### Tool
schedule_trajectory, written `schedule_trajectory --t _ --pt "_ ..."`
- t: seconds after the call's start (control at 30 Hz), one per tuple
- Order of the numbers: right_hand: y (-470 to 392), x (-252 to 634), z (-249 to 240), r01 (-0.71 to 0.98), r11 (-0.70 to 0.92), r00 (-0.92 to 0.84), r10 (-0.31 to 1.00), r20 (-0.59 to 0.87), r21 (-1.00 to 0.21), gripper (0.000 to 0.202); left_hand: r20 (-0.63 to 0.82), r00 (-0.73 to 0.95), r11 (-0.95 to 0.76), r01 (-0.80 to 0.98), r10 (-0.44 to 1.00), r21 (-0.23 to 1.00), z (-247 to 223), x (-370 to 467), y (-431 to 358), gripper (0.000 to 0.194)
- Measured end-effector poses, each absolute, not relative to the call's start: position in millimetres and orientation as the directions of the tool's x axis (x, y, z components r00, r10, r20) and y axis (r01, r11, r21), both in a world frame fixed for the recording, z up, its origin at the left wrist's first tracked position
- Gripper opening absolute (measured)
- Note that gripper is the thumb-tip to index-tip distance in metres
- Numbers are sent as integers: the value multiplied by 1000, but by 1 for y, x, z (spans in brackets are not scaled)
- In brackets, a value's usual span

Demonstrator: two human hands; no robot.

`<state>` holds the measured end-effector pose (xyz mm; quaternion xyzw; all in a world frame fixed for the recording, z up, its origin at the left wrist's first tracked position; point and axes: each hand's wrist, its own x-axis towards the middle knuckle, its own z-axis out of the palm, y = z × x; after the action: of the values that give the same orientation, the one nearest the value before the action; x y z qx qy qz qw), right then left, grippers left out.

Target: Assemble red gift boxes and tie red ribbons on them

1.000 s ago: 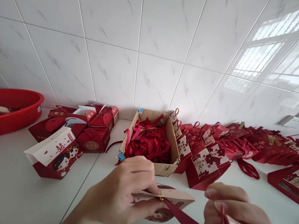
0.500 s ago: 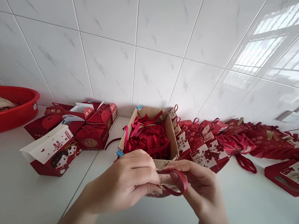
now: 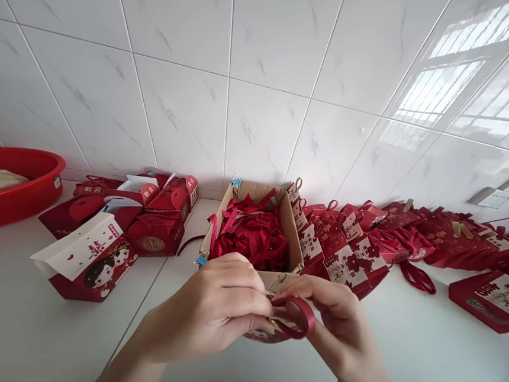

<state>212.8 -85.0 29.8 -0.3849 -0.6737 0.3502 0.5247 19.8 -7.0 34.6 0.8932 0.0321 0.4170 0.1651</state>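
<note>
Between my hands is a small red and pale gift box (image 3: 267, 335), mostly hidden behind my fingers. A dark red ribbon (image 3: 308, 322) loops out of its top towards me. My left hand (image 3: 222, 307) pinches the near top edge of the box, and a small gold bit shows by its fingertips. My right hand (image 3: 335, 317) has its fingers bent round the ribbon and the box's right side, with the loop against the thumb. Just beyond my hands stands a cardboard box (image 3: 296, 233) filled with loose red ribbons (image 3: 255, 235).
Red gift boxes (image 3: 155, 233) cluster at the left, one with a white flap (image 3: 84, 247) raised. A red basin (image 3: 22, 200) stands far left. Several ribboned gift boxes (image 3: 350, 262) line the right along the tiled wall (image 3: 265, 120). Another red box (image 3: 494, 300) lies far right.
The ribbon loop has shifted slightly left and down, and my right fingertips have come closer to my left ones. My left hand stays nearly in place.
</note>
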Motion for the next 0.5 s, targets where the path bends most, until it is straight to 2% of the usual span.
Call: schedule_trajectory --t 0.37,0.5 --pt "-84 215 31 210 575 -198 817 541 -791 18 721 661 -928 -100 209 360 36 20 -8 13" --pt "-86 216 27 252 540 -178 842 510 -803 18 719 661 -921 -109 214 375 35 19 -8 10"
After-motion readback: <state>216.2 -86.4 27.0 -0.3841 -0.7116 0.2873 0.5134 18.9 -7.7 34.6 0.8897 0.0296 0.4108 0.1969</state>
